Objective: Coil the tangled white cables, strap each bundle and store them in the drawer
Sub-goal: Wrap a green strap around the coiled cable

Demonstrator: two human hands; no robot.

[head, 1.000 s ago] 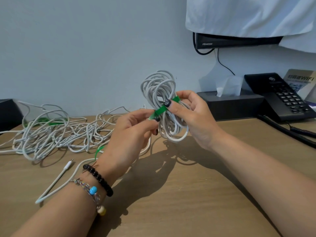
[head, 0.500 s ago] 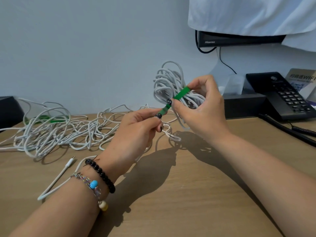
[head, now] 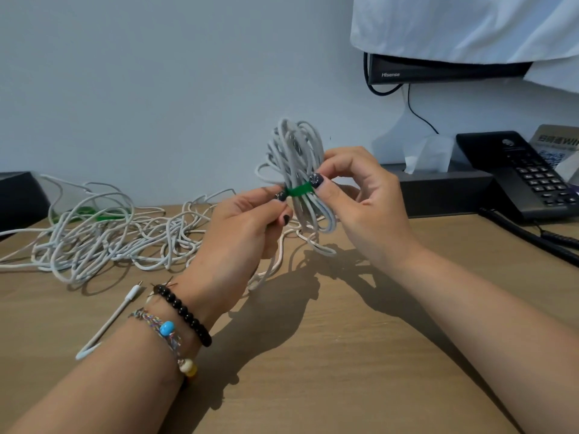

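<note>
A coiled bundle of white cable (head: 296, 158) is held upright above the wooden desk (head: 329, 339). A green strap (head: 297, 191) runs across its middle. My left hand (head: 241, 233) pinches the strap's left end. My right hand (head: 360, 202) holds the bundle from the right, its thumb pressing the strap's right end. A tangled heap of white cable (head: 103, 236) lies on the desk at the left, with more green straps (head: 94, 214) in it. One loose cable end with a plug (head: 131, 296) lies near my left wrist. No drawer is in view.
A black tissue box (head: 438, 192) and a black desk phone (head: 517, 173) with a coiled cord (head: 532, 236) stand at the back right. A cloth-covered screen (head: 438, 67) hangs on the wall above. A black box (head: 18, 198) sits at the far left.
The strap, slanted and pulled out before, now lies level and tight across the bundle. The bundle has turned upright, and my right thumb has moved onto the strap.
</note>
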